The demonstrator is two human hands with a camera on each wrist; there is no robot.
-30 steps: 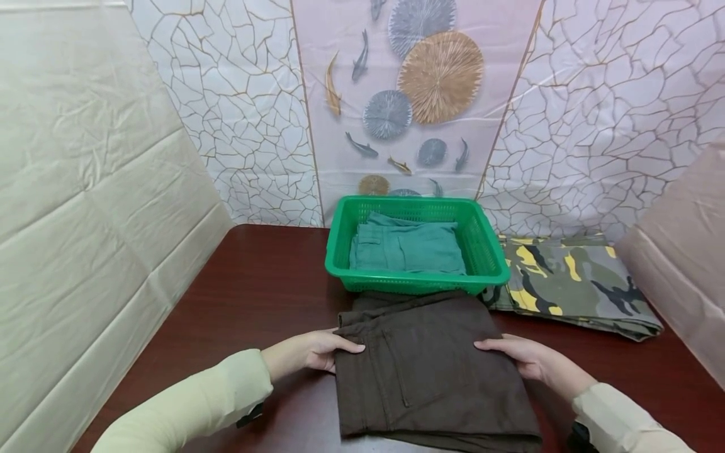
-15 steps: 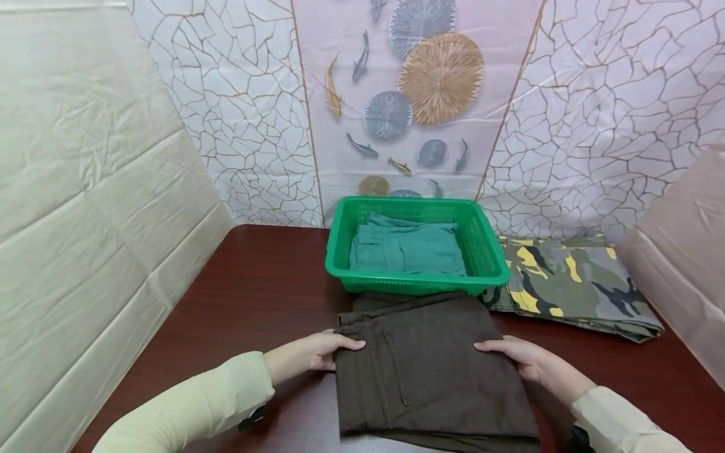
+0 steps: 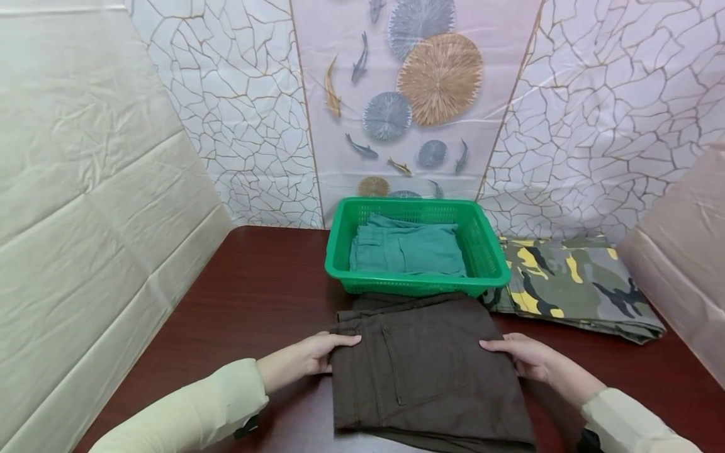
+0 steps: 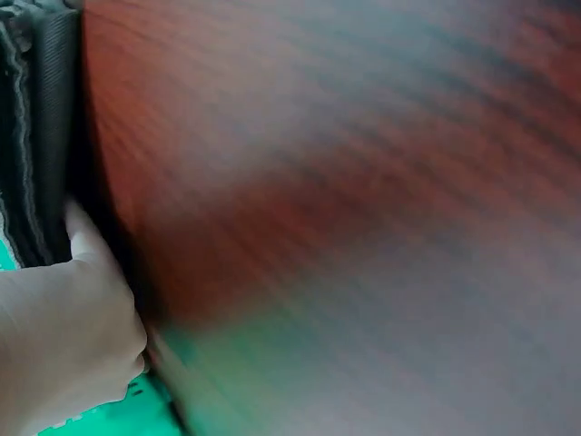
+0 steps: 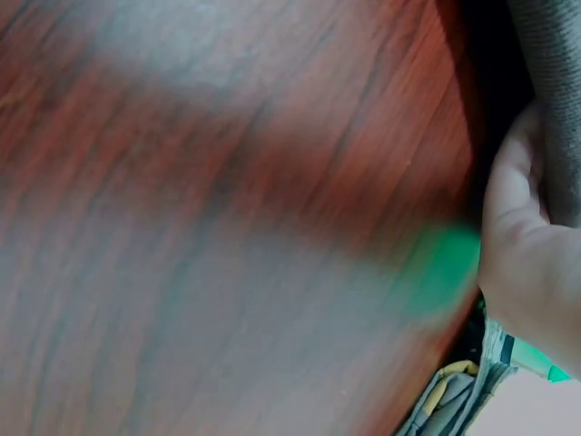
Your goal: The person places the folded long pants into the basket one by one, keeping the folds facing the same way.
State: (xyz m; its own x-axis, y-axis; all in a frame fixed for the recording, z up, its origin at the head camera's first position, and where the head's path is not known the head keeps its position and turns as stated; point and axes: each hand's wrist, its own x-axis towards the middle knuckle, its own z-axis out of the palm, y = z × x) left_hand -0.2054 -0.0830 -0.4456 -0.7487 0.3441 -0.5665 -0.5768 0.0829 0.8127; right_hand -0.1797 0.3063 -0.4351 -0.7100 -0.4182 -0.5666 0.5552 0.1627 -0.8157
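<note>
Dark brown folded trousers (image 3: 425, 371) lie at the front of the table, with a seam and a pocket line showing on top. My left hand (image 3: 317, 353) grips their left edge, thumb on top and the other fingers mostly hidden beneath. At the right edge my right hand (image 3: 529, 358) pinches the cloth in the same way. In the left wrist view the left hand (image 4: 73, 336) is against the layered dark edge. The right wrist view has the right hand (image 5: 526, 236) around the fabric's border.
Just behind the trousers stands a green plastic basket (image 3: 419, 283) with folded teal trousers (image 3: 408, 248) inside. Folded camouflage cloth (image 3: 578, 283) lies to its right. Dark red wooden table (image 3: 260, 283) extends to the left, and patterned sheets (image 3: 249, 126) hang at the back.
The brown trousers have shifted very slightly to the left with my left hand. My right hand sits marginally further right on the cloth; both hands keep their hold.
</note>
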